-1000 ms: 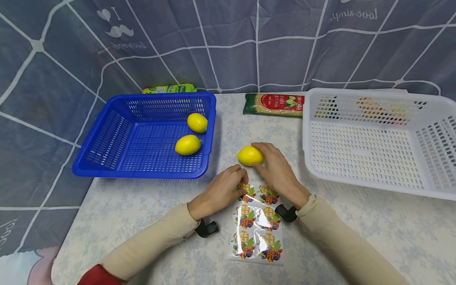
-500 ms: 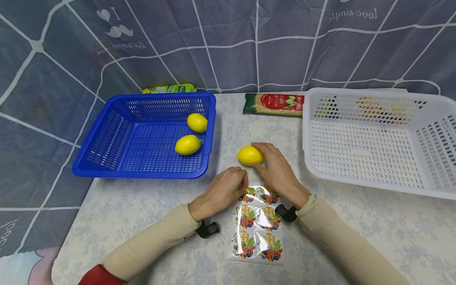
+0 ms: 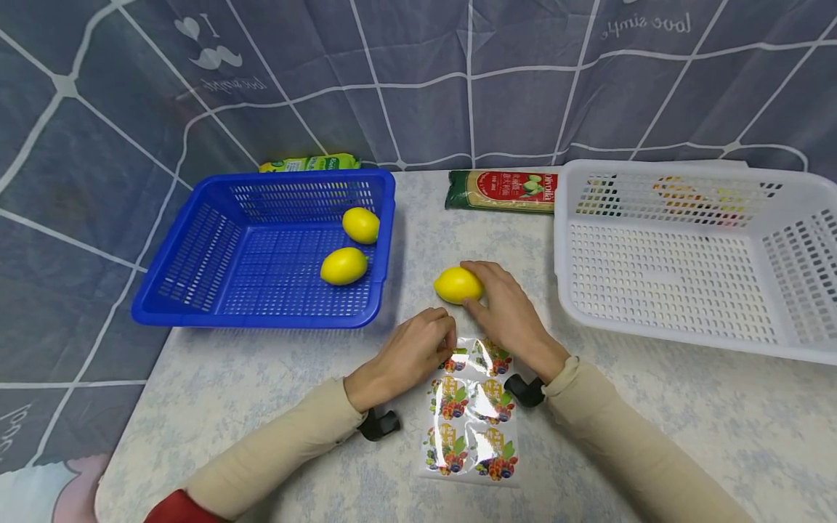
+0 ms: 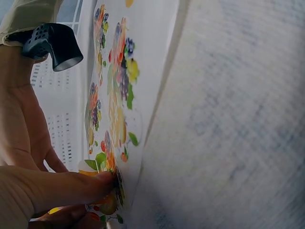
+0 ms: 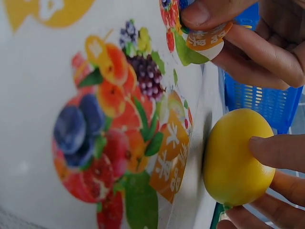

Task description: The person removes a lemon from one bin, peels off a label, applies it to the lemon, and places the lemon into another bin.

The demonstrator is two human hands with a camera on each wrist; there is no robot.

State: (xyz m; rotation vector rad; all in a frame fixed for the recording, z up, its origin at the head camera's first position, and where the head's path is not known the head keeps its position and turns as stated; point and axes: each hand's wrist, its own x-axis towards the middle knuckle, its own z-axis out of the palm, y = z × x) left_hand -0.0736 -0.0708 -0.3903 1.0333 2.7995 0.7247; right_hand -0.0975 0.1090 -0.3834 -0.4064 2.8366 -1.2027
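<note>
My left hand (image 3: 450, 340) pinches a round fruit sticker (image 5: 202, 44) at the top left corner of a glossy sticker sheet (image 3: 472, 414), and the sticker is lifted off the sheet. Just beyond the sheet, my right hand (image 3: 474, 285) curls its fingers (image 5: 279, 151) and thumb around a yellow lemon (image 3: 456, 285) that rests on the table. In the left wrist view the sheet (image 4: 119, 95) lies flat, with my fingertips (image 4: 102, 183) at its far end.
A blue basket (image 3: 196, 290) at the left holds two lemons (image 3: 344, 266) (image 3: 361, 225). A large white basket (image 3: 680, 327) stands at the right. A red pasta packet (image 3: 503, 191) and a green packet (image 3: 307, 163) lie at the table's back, against a grey curtain.
My left fingers have drawn slightly up and back, lifting the corner sticker from the sheet. The right hand and the lemon have stayed put.
</note>
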